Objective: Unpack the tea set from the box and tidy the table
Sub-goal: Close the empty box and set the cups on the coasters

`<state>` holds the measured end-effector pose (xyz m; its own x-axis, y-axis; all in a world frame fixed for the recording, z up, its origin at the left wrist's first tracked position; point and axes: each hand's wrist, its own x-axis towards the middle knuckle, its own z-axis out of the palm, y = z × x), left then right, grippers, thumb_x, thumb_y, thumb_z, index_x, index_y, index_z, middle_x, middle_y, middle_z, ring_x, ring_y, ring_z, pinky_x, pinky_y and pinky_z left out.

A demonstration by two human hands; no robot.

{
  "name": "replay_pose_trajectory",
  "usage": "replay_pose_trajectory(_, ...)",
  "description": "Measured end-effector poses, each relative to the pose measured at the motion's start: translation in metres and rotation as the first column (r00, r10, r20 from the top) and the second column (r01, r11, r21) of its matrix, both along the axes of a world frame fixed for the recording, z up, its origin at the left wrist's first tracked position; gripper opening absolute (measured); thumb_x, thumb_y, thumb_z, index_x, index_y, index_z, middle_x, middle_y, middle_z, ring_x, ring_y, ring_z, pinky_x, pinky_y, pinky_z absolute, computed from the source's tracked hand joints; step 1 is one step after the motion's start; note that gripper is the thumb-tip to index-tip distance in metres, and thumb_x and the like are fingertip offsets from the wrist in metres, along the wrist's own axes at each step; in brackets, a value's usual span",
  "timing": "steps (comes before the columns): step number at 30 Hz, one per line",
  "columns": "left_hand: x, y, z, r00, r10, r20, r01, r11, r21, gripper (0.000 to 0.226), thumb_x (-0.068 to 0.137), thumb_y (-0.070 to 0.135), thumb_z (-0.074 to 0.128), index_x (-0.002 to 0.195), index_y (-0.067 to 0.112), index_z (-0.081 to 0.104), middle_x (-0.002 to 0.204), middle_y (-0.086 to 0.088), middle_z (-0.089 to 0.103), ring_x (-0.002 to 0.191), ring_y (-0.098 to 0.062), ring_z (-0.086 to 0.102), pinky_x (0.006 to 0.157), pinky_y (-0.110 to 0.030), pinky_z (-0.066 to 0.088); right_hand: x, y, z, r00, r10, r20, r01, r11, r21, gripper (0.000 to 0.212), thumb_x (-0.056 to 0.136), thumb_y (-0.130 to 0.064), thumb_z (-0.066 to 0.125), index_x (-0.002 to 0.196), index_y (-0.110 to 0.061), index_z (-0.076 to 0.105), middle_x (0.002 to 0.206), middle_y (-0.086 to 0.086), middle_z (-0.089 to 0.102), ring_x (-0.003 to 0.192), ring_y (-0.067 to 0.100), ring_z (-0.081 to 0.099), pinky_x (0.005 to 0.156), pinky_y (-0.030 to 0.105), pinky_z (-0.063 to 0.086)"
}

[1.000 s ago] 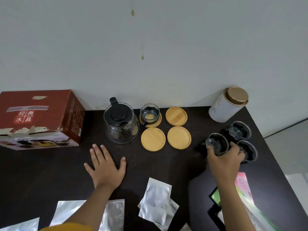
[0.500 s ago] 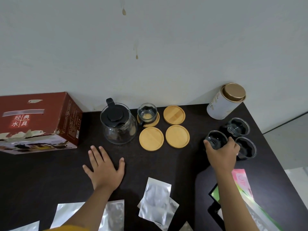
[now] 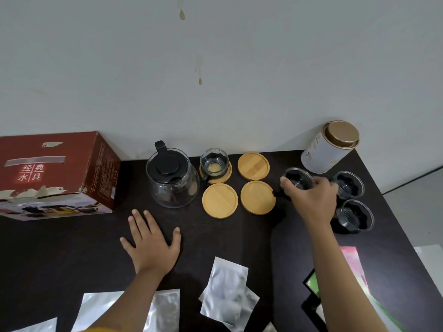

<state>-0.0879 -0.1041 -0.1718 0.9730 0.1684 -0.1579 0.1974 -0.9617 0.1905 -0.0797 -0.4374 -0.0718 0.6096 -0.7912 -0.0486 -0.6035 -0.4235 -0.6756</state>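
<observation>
My right hand (image 3: pixel 311 200) grips a small glass cup (image 3: pixel 298 179) from above, just right of the wooden coasters. Two more glass cups (image 3: pixel 350 185) (image 3: pixel 357 215) stand to its right. A fourth cup (image 3: pixel 214 161) sits on a coaster (image 3: pixel 226 177) beside the glass teapot (image 3: pixel 172 178) with a black lid. Three bare coasters (image 3: pixel 253 166) (image 3: pixel 220 200) (image 3: pixel 257 197) lie between teapot and hand. My left hand (image 3: pixel 153 245) rests flat on the dark table (image 3: pixel 72 248), fingers spread. The red tea set box (image 3: pixel 55 173) stands at the far left.
A white tea tin (image 3: pixel 328 147) with a gold lid leans at the back right corner. Silver foil pouches (image 3: pixel 225 291) (image 3: pixel 165 307) lie along the front edge. A pink and green packet (image 3: pixel 352 264) lies at the front right. The wall runs right behind the table.
My right hand has carried the glass cup leftward and farther back, away from the other two cups toward the coasters. My left hand has stayed flat on the table.
</observation>
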Motion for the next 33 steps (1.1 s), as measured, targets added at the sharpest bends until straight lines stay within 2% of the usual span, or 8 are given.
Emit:
replay_pose_trajectory(2, 0.0, 0.0, 0.001, 1.0, -0.002, 0.001, 0.002, 1.0, -0.003, 0.098, 0.078, 0.068, 0.016, 0.151, 0.004, 0.011, 0.16, -0.016, 0.0, 0.148, -0.03, -0.002, 0.109, -0.065, 0.013, 0.018, 0.007, 0.006, 0.998, 0.051, 0.04, -0.05, 0.999, -0.021, 0.07, 0.06, -0.057, 0.08, 0.105, -0.008, 0.06, 0.111, 0.011, 0.052, 0.084, 0.013, 0.04, 0.07, 0.027, 0.036)
replay_pose_trajectory(5, -0.001, 0.0, 0.001, 1.0, -0.003, 0.003, 0.003, 1.0, -0.009, 0.099, 0.077, 0.069, 0.014, 0.151, 0.004, 0.01, 0.16, -0.016, 0.0, 0.148, -0.03, -0.003, 0.109, -0.064, 0.013, 0.047, 0.019, 0.009, 0.986, 0.154, 0.06, -0.151, 0.987, -0.051, 0.071, 0.06, -0.059, 0.079, 0.105, -0.007, 0.061, 0.11, 0.01, 0.053, 0.083, 0.009, 0.039, 0.067, 0.024, 0.036)
replay_pose_trajectory(12, 0.0, 0.0, -0.002, 1.0, -0.001, -0.015, 0.001, 1.0, -0.005, 0.098, 0.077, 0.069, 0.015, 0.151, 0.004, 0.012, 0.16, -0.016, 0.0, 0.148, -0.03, -0.002, 0.109, -0.065, 0.014, 0.086, 0.038, 0.0, 0.944, 0.326, -0.05, -0.328, 0.944, -0.043, 0.07, 0.068, -0.051, 0.078, 0.112, -0.003, 0.054, 0.121, 0.012, 0.043, 0.088, 0.019, 0.049, 0.07, 0.027, 0.041)
replay_pose_trajectory(16, 0.0, 0.0, -0.001, 1.0, 0.004, -0.012, -0.004, 1.0, -0.003, 0.098, 0.077, 0.069, 0.013, 0.152, 0.005, 0.009, 0.16, -0.015, -0.002, 0.148, -0.029, -0.004, 0.11, -0.064, 0.013, 0.092, 0.04, -0.012, 0.93, 0.349, -0.113, -0.354, 0.935, -0.031, 0.072, 0.069, -0.054, 0.077, 0.115, -0.004, 0.052, 0.124, 0.013, 0.04, 0.088, 0.024, 0.054, 0.069, 0.029, 0.043)
replay_pose_trajectory(22, 0.0, 0.0, -0.002, 1.0, 0.004, 0.002, -0.004, 1.0, -0.01, 0.098, 0.078, 0.069, 0.016, 0.151, 0.005, 0.012, 0.16, -0.016, 0.001, 0.148, -0.029, -0.002, 0.109, -0.065, 0.014, 0.089, 0.041, -0.023, 0.927, 0.367, -0.078, -0.369, 0.929, -0.023, 0.078, 0.072, -0.056, 0.074, 0.124, -0.004, 0.046, 0.129, 0.013, 0.035, 0.1, 0.029, 0.057, 0.07, 0.029, 0.046)
replay_pose_trajectory(25, -0.001, 0.001, -0.002, 1.0, 0.003, -0.004, -0.003, 1.0, -0.008, 0.098, 0.077, 0.069, 0.015, 0.151, 0.005, 0.012, 0.16, -0.016, 0.001, 0.148, -0.029, -0.001, 0.109, -0.065, 0.014, 0.078, 0.04, -0.025, 0.933, 0.356, -0.05, -0.357, 0.934, -0.005, 0.087, 0.072, -0.059, 0.073, 0.131, -0.003, 0.041, 0.132, 0.013, 0.034, 0.105, 0.027, 0.054, 0.072, 0.03, 0.047)
replay_pose_trajectory(27, -0.001, 0.001, -0.002, 1.0, 0.002, -0.003, -0.002, 1.0, -0.01, 0.098, 0.077, 0.069, 0.014, 0.151, 0.005, 0.011, 0.16, -0.015, 0.0, 0.148, -0.029, -0.002, 0.109, -0.065, 0.014, 0.061, 0.037, -0.026, 0.944, 0.331, -0.013, -0.331, 0.943, -0.045, 0.088, 0.076, -0.054, 0.071, 0.138, -0.002, 0.037, 0.133, 0.015, 0.035, 0.108, 0.027, 0.053, 0.074, 0.03, 0.046)
replay_pose_trajectory(33, -0.001, 0.001, -0.002, 1.0, -0.001, 0.007, 0.001, 1.0, -0.01, 0.098, 0.078, 0.069, 0.016, 0.151, 0.004, 0.012, 0.16, -0.017, 0.002, 0.147, -0.03, -0.001, 0.108, -0.065, 0.014, -0.017, 0.015, -0.026, 0.978, 0.084, 0.193, -0.041, 0.975, -0.22, 0.062, 0.083, -0.026, 0.07, 0.135, -0.001, 0.047, 0.119, 0.021, 0.048, 0.11, 0.036, 0.05, 0.09, 0.038, 0.043)
